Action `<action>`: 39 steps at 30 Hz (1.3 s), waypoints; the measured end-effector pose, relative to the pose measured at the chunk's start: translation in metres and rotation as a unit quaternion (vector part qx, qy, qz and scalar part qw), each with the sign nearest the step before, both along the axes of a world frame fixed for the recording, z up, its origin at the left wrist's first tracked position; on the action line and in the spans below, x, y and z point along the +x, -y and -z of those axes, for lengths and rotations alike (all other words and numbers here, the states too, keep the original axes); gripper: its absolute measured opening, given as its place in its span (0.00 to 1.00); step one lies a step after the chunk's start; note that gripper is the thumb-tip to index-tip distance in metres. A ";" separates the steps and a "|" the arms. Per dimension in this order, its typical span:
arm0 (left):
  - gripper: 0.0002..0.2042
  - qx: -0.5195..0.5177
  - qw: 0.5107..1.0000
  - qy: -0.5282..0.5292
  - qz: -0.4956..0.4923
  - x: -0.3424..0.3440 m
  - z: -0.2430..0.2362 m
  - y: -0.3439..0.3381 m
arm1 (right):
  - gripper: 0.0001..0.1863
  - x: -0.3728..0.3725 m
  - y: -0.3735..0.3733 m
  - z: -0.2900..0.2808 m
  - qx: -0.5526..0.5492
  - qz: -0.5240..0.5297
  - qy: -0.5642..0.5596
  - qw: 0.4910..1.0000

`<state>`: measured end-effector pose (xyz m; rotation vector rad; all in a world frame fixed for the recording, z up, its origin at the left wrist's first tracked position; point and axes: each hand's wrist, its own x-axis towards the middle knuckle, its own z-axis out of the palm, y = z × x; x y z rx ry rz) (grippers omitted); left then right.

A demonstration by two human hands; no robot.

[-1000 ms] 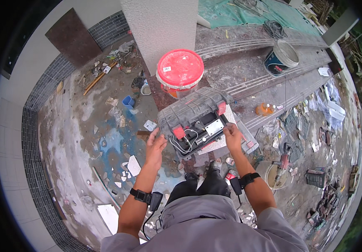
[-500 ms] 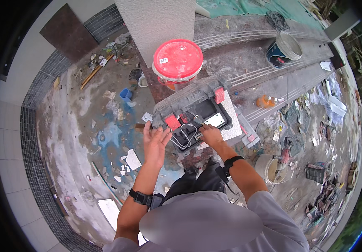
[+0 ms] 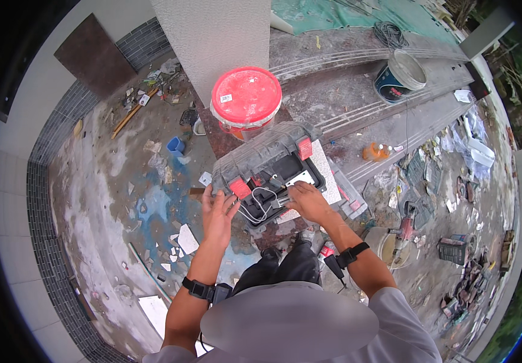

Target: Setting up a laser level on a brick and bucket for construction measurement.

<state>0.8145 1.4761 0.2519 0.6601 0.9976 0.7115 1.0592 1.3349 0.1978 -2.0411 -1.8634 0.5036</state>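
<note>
A grey hard case (image 3: 249, 152) with red latches sits with its lid raised on a pale speckled board (image 3: 324, 169). Inside are a white cable (image 3: 259, 196), small tools and a white metal piece (image 3: 302, 177). My left hand (image 3: 217, 215) is at the lid's front left corner, fingers spread and apart. My right hand (image 3: 309, 201) reaches into the case's right part, fingers curled on something small beside the white piece; what they grip is mostly hidden.
A red-lidded bucket (image 3: 246, 94) stands before a column (image 3: 209, 33). A bucket (image 3: 400, 77) and orange jug (image 3: 377, 152) are on wide steps (image 3: 345, 109). A drill (image 3: 406, 225) rests in a bucket at right. Rubble and tile shards litter the floor (image 3: 97, 199).
My right hand has moved left from the case's right edge into it, its fingers now curled inside. My left hand stays at the left corner. The white piece is now partly covered.
</note>
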 end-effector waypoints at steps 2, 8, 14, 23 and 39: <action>0.36 -0.001 1.000 0.005 0.012 -0.001 -0.003 0.004 | 0.22 0.012 0.022 -0.006 -0.002 0.078 -0.164 0.983; 0.34 -0.003 1.000 0.002 0.028 -0.001 0.005 0.016 | 0.19 0.077 0.030 -0.020 0.058 0.150 -0.421 0.893; 0.31 -0.059 0.998 0.010 0.036 -0.007 0.036 0.045 | 0.15 0.084 0.013 -0.017 0.005 0.169 -0.522 0.836; 0.37 -0.163 0.977 -0.034 0.130 -0.021 0.113 0.100 | 0.16 0.061 0.091 0.054 -0.008 0.234 -0.405 0.884; 0.46 -0.149 0.982 -0.116 0.012 0.011 0.146 0.125 | 0.22 0.071 0.132 0.097 0.030 0.240 -0.307 0.921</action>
